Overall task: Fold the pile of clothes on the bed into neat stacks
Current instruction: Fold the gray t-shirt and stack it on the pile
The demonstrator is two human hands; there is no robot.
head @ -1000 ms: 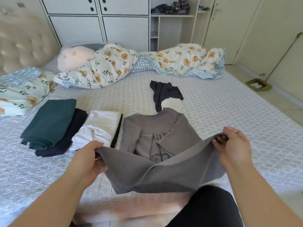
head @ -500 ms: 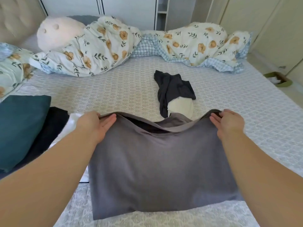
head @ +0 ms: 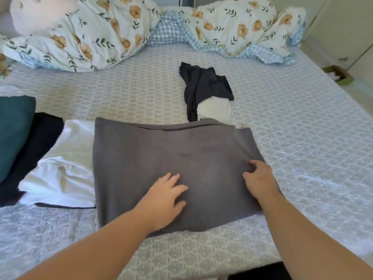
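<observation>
Landmark: grey garment [head: 171,166], folded into a flat rectangle on the near middle of the bed [head: 302,138].
Far left of the grey garment: teal folded garment [head: 14,130], cut by the frame edge.
Next to the right: dark navy folded garment [head: 34,150], partly under the teal one.
Just left of the grey garment: white folded garment [head: 66,162], right edge tucked under the grey garment's left edge; dark trim along its near edge.
Left hand [head: 163,201]: palm down on the near-left part of the grey garment, fingers spread and flat, gripping nothing.
Right hand [head: 260,178]: resting on the near-right part of the grey garment, fingers bent with tips on the cloth; pinching or only pressing, cannot tell.
Behind the grey garment: unfolded dark garment [head: 203,85] lying over a cream garment [head: 215,109], the cream one touching the grey garment's far edge.
Far behind, along the far side of the bed: floral quilt [head: 101,35], bunched, with blue check lining.
Far right of the grey garment, off the bed: green tray [head: 341,74] on the floor.
Writing, brands, labels: none readable.
</observation>
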